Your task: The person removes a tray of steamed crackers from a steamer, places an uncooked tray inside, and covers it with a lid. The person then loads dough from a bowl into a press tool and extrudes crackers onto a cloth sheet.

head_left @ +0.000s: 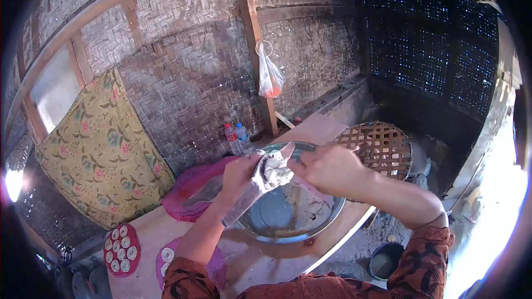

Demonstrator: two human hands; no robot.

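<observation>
The left hand (237, 174) grips a long greyish tool (241, 206) bearing lumpy, pale dough (278, 170) above a wide, round, grey basin (269, 210). The right hand (328, 169), fingers curled, is just right of the dough; whether it pinches any is unclear.

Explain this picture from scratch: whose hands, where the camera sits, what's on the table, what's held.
There is no machine: these are a person's bare hands, seen from a camera on their head, looking forward and down. The left hand grips a long tool with a pale, doughy mass at it. The right hand is beside that mass; whether it holds anything is unclear. Beneath is a wide basin on the table. Pale swirled pieces lie on a red round base.
</observation>
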